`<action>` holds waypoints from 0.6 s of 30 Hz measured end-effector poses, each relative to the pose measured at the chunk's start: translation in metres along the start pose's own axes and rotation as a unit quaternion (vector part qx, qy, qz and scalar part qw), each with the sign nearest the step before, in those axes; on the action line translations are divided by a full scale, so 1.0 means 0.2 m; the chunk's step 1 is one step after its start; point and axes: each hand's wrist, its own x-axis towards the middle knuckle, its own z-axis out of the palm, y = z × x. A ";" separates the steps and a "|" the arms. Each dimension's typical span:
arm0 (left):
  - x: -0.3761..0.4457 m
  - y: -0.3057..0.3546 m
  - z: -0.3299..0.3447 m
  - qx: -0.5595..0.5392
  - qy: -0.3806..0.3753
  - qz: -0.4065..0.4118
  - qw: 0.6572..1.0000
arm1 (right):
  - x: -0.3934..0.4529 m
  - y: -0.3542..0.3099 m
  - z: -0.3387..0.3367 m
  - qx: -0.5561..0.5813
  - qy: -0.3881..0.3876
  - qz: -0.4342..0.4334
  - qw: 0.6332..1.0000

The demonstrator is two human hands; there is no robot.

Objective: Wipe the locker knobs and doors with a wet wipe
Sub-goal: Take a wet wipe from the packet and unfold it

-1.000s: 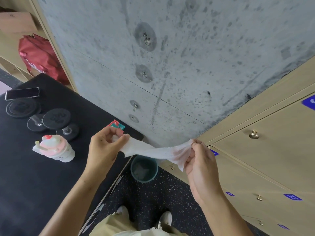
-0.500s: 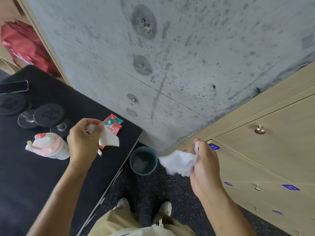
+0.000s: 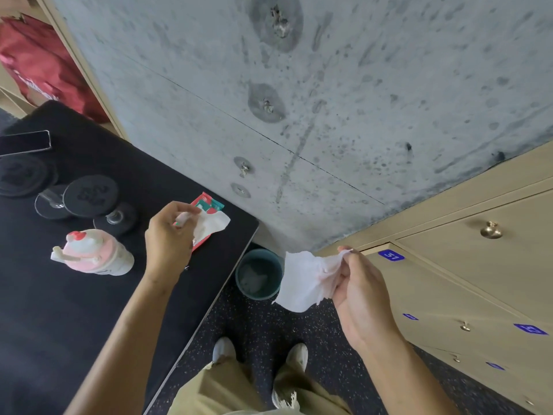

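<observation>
Between my right hand [image 3: 363, 298] and the concrete wall [image 3: 329, 100] hangs the wet wipe [image 3: 302, 283], pinched at its upper edge by my thumb and fingertips and drooping open below them. Just left of that hand, down on the speckled floor [image 3: 263, 327], stands a teal bin [image 3: 258, 274]. To the right of the hand run the beige locker doors [image 3: 478, 265]; the nearest brass knob [image 3: 490, 230] sits above and right of my knuckles, well apart from the wipe, and a smaller knob [image 3: 464, 326] lies lower down beside my wrist. A blue number label [image 3: 390, 254] is just beyond my fingertips.

My left hand [image 3: 169, 238] is over the black counter [image 3: 74, 310], fingers curled and pinching a second piece of white tissue [image 3: 212, 224] that lies against a red and teal wipe packet [image 3: 208, 205]. I cannot tell whether the tissue is free of the packet. Left of this hand a pink and white bottle [image 3: 89, 254] lies on its side; beyond it are dumbbells [image 3: 86, 197] and a phone [image 3: 25, 143]. A red bag [image 3: 39, 67] sits far up-left of it.
</observation>
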 end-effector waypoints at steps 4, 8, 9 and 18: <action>0.10 -0.10 0.05 0.034 -0.027 -0.028 0.999 | 0.05 0.03 0.06 0.006 -0.018 0.007 1.000; 0.23 -0.20 0.11 0.068 -0.068 -0.046 0.994 | 0.10 0.07 0.10 0.009 -0.020 0.013 1.000; 0.26 -0.23 0.13 0.068 -0.070 -0.049 0.994 | 0.11 0.08 0.11 0.008 -0.021 0.015 1.000; 0.54 -0.50 0.28 0.119 -0.103 -0.077 0.985 | 0.26 0.19 0.13 0.006 -0.003 0.037 0.999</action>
